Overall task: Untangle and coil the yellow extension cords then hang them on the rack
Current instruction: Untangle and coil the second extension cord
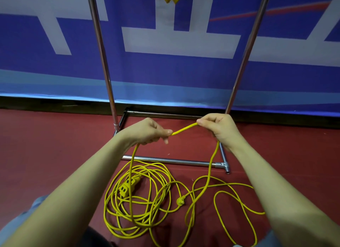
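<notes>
The left hand (pixel 152 131) and right hand (pixel 217 126) each pinch the yellow cord (pixel 184 130), a short span stretched between them in front of the rack (pixel 173 160); the rest lies tangled on the red floor (pixel 55 145), around its socket block (pixel 128 187) and plug (pixel 181 201). To coil well, I would feed even loops into one hand; shake crossings loose rather than tugging them tight.

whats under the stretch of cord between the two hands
Below the yellow extension cord held between the left hand and right hand lie red floor and the rack base bar. Nothing there is covered.
</notes>
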### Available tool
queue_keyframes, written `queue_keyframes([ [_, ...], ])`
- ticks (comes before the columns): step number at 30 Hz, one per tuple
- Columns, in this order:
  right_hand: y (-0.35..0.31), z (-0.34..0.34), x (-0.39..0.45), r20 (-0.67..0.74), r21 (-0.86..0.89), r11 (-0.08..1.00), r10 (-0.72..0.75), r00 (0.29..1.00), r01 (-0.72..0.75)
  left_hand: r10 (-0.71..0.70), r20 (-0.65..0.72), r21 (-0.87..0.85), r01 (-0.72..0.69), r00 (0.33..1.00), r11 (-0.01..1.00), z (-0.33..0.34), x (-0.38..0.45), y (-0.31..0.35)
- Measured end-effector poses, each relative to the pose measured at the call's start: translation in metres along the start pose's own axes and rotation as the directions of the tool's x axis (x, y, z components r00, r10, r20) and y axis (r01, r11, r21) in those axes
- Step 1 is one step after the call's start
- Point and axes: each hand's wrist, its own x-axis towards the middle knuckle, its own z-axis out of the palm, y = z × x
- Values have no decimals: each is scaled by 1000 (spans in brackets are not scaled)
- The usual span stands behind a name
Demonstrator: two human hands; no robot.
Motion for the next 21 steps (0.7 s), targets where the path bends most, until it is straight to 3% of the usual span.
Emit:
queue_keyframes([
  [7, 4, 6, 2, -81, -126, 992, -38, 996, 27, 5, -24, 97, -2, 1000, 995, 4, 3, 0],
  [13, -7, 1, 2, -51, -61, 994, -98, 994, 95, 134, -79, -139, -144, 988, 980, 14, 3, -2],
  [17, -8, 12, 0, 50, -88, 990, -109, 993, 113, 234, -69, -122, -241, 970, 963, 25, 6, 8],
  [21, -3, 15, 0, 157, 96, 995, 20, 987, -35, 338, -323, -168, -405, 884, 899, 27, 10, 18],
])
